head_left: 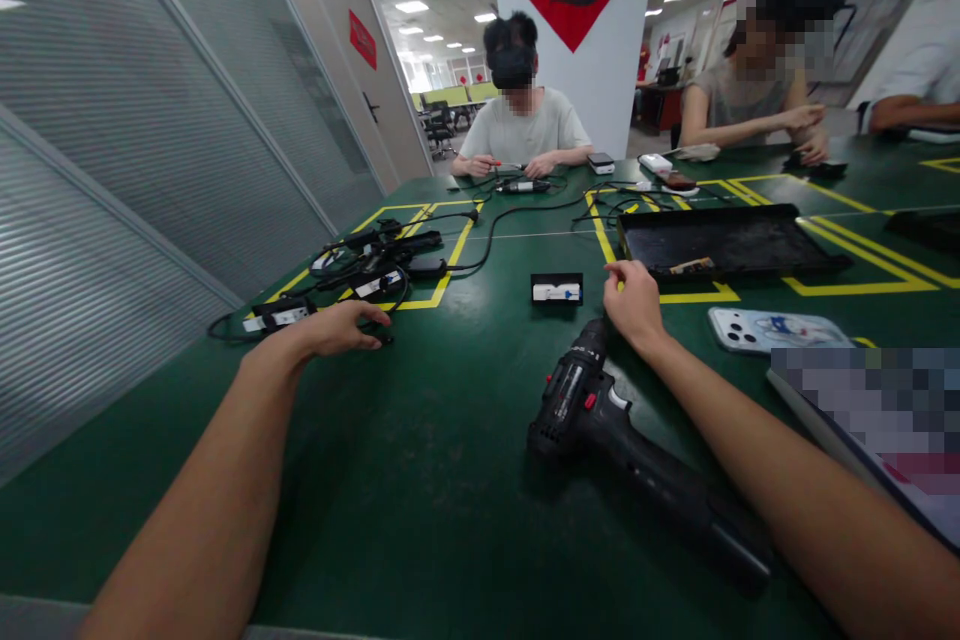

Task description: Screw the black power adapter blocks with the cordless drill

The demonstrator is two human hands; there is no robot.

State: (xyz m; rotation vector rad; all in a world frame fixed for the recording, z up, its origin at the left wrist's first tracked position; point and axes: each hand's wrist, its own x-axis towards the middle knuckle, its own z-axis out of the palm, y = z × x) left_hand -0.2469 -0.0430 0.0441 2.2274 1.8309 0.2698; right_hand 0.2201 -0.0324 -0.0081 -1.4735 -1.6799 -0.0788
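left hand (349, 325) was loosely spread by cable bundle (375, 240) | right hand (634, 302) was curled beside drill (581, 405), pinch couldn't be told | drill was seen on table (420, 500) | judged: cables were best kept untangled

The single view comes from the wearer's head, above the near side of the green table (420, 480), facing forward and angled down. The black power drill (574, 410) lies close before the camera, seen from above. Beyond the drill, the view stretches across to a seated person in a headset (521, 130), then farther to a white pillar (600, 80); left of the drill it takes in a partition wall (150, 120).
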